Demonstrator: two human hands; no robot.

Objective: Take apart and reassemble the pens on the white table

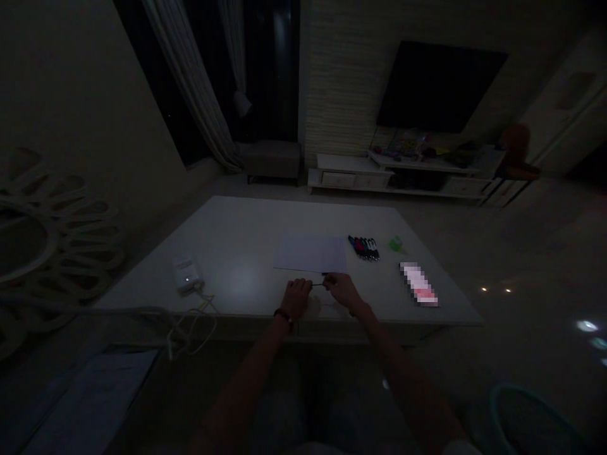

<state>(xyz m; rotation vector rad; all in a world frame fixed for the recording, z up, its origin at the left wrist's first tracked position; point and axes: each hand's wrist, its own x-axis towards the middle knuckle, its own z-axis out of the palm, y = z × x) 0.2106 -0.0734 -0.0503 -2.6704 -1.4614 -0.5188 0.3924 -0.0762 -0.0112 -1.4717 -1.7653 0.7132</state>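
Near the front edge of the white table (246, 227), both hands meet at a thin dark rod (317, 284), too dim to tell its exact kind. My left hand (297, 296), with a dark band at the wrist, is closed on the rod's left end. The fingertips of my right hand (341, 289) pinch its right end. Just behind the hands lies a sheet of white paper (310, 254). A small dark piece (325, 273) shows by the right fingertips, partly hidden. Several pens (364, 248) lie side by side to the right of the paper.
A phone with a blurred screen (419, 284) and a small green item (395, 243) lie at the right. On the left are a white box (186, 274) and trailing cables (192, 325). A teal-rimmed tub (496, 404) stands lower right. The room is dark.
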